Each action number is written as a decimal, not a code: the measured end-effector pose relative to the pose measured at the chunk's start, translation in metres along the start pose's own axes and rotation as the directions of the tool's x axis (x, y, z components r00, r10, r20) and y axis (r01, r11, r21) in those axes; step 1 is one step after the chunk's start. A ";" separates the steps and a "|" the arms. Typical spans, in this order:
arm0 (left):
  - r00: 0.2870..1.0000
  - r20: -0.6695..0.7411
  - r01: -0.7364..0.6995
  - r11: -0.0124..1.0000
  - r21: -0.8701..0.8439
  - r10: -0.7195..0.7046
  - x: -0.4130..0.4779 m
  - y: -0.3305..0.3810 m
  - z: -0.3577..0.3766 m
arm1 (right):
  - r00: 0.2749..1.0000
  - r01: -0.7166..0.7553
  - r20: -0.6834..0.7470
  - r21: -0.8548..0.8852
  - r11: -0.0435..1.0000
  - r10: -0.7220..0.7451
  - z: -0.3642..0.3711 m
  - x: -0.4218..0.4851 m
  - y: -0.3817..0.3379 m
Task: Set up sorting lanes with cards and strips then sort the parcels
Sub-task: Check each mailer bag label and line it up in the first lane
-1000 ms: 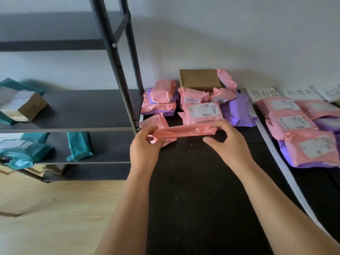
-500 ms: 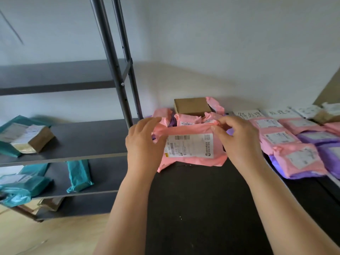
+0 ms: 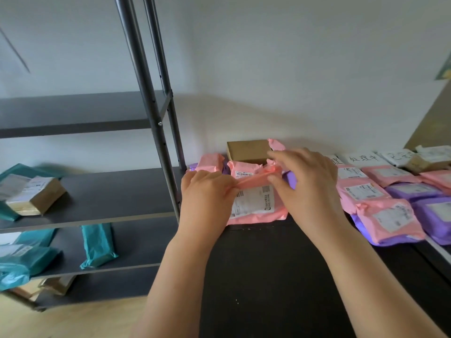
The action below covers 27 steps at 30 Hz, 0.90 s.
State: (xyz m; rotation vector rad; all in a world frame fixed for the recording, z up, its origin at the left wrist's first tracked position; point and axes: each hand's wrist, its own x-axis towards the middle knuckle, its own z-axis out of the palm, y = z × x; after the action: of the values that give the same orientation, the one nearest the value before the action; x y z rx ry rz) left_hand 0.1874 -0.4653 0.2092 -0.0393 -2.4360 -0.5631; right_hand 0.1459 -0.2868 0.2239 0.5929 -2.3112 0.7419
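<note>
**Pink parcel** (image 3: 256, 211), centre: held upright over the back part of the black desk (image 3: 268, 276), just in front of the unsorted pile (image 3: 210, 162). Its lower edge reaches the desk surface, but contact cannot be told.

**Left hand** (image 3: 205, 193): grip clamped on the folded top flap at its left end.

**Right hand** (image 3: 307, 181): thumb and fingers pinch the same flap at its right end, forefinger stretched out.

**Shipping label** (image 3: 253, 201), white, on the near face of the parcel: a square code at upper right and lines of print too small to read.

**Pile behind:** pink and purple parcels, one showing a barcode label (image 3: 244, 173). A plain cardboard box (image 3: 247, 150) stands against the wall.

**Right of the hands:** a white card (image 3: 363, 158) by the wall reads "处理中" in black handwriting. The neighbouring card (image 3: 396, 156) is handwritten too, but not legible. In front of these, sorted parcels (image 3: 388, 218), pink and purple, lie in rows, each labelled. A white strip (image 3: 439, 250) runs along the desk at far right.

**Left:** a grey shelf unit (image 3: 109, 191) carries teal parcels (image 3: 97, 245) and a labelled brown box (image 3: 34, 193).
</note>
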 end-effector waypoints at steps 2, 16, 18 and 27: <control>0.998 -0.019 -0.063 0.997 0.050 0.064 0.001 0.004 0.003 | 0.997 0.075 0.023 -0.073 0.995 -0.073 0.003 0.000 -0.003; 0.812 -0.328 0.416 0.873 -0.256 -0.483 -0.005 0.003 0.014 | 0.988 -0.149 0.053 0.117 0.982 0.143 0.002 0.001 0.011; 0.736 -0.176 0.538 0.724 -0.432 -0.653 -0.007 0.001 0.016 | 0.973 -0.229 0.050 0.297 0.927 0.224 -0.003 0.002 0.013; 0.732 0.032 0.528 0.536 -0.658 -0.681 -0.002 0.026 0.012 | 0.901 -0.430 0.224 0.574 0.697 0.372 -0.007 0.004 0.004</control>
State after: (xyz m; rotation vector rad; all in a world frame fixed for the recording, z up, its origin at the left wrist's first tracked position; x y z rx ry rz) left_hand 0.1860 -0.4367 0.2091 0.6058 -1.8610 -1.6052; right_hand 0.1442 -0.2800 0.2296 0.3820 -2.2828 1.7596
